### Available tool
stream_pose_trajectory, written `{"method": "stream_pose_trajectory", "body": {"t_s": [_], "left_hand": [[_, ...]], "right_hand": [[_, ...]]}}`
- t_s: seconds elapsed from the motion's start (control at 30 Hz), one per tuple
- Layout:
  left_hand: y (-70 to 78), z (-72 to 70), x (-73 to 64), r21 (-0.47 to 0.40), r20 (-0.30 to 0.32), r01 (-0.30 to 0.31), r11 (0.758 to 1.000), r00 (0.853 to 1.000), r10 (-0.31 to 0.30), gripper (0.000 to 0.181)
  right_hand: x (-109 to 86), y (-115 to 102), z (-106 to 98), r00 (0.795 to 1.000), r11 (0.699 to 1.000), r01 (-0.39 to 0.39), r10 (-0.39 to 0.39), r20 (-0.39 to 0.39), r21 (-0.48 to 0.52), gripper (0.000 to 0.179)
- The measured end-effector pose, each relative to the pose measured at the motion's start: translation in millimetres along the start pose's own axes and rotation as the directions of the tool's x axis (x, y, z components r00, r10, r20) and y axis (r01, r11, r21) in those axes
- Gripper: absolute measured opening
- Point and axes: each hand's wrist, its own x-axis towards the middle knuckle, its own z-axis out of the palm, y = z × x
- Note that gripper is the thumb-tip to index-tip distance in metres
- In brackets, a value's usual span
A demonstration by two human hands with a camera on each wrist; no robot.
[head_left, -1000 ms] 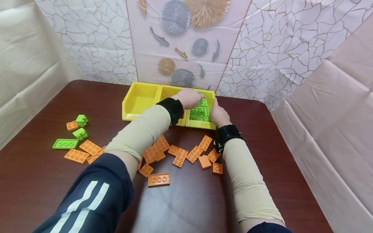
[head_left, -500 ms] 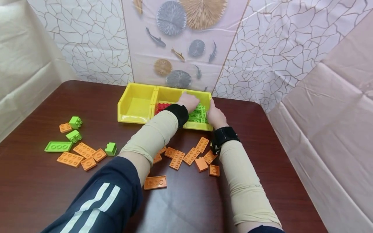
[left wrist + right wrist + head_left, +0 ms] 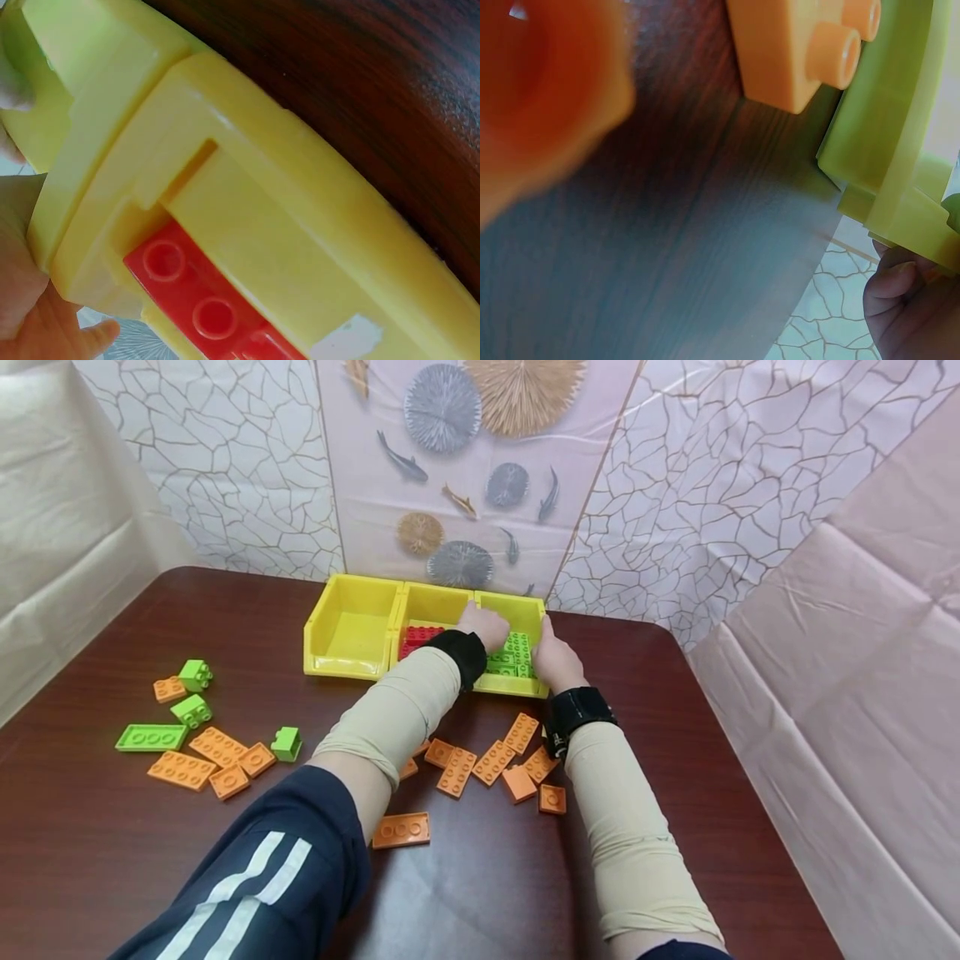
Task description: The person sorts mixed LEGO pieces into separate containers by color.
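Three yellow bins stand joined side by side at the back of the table. My left hand grips the divider between the middle bin and the right bin, with fingers on both sides of it in the left wrist view. At the right bin's outer wall, my right hand holds the edge, fingers curled at the rim in the right wrist view. Green bricks fill the floor of the right bin. Red bricks lie in the middle one, partly hidden by my left wrist.
The left bin holds nothing visible. Orange bricks lie scattered in front of the bins and under my forearms. More orange bricks and several green ones are at the left. A patterned backdrop rises behind the table.
The left hand has shifted slightly right and down onto the divider, uncovering red bricks and a green block on the table. The right hand keeps its place at the bin wall.
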Motion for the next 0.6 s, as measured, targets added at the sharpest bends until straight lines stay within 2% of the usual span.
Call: {"method": "stream_pose_trajectory", "body": {"t_s": [0.17, 0.23, 0.33, 0.43, 0.6], "left_hand": [[-1.5, 2.6, -0.2, -0.019, 0.042, 0.001, 1.0, 0.999, -0.001, 0.031], [-2.2, 3.6, 0.1, -0.019, 0.032, -0.004, 1.0, 0.999, 0.004, 0.032], [-3.3, 2.9, -2.7, -0.016, -0.017, -0.029, 0.999, 0.999, 0.029, 0.031], [-9.2, -0.3, -16.0, 0.003, -0.068, -0.073, 0.997, 0.995, 0.073, 0.031], [-24.6, -9.6, -51.4, 0.025, -0.138, -0.163, 0.986, 0.977, 0.165, 0.033]], "right_hand": [[-0.4, 0, -1, 1.0, 1.0, -0.004, 0.004, 0.007, 0.013, 0.061], [-0.5, 0, -1, 1.0, 1.0, -0.004, 0.003, 0.012, 0.016, 0.061], [-1.0, 1, -2, 1.0, 1.0, -0.002, 0.002, 0.012, 0.014, 0.061], [-1.4, -2, -1, 1.0, 1.0, 0.003, -0.003, 0.011, 0.014, 0.061], [0.1, 0, -1, 1.0, 1.0, -0.001, 0.0, 0.019, 0.025, 0.061]]}}
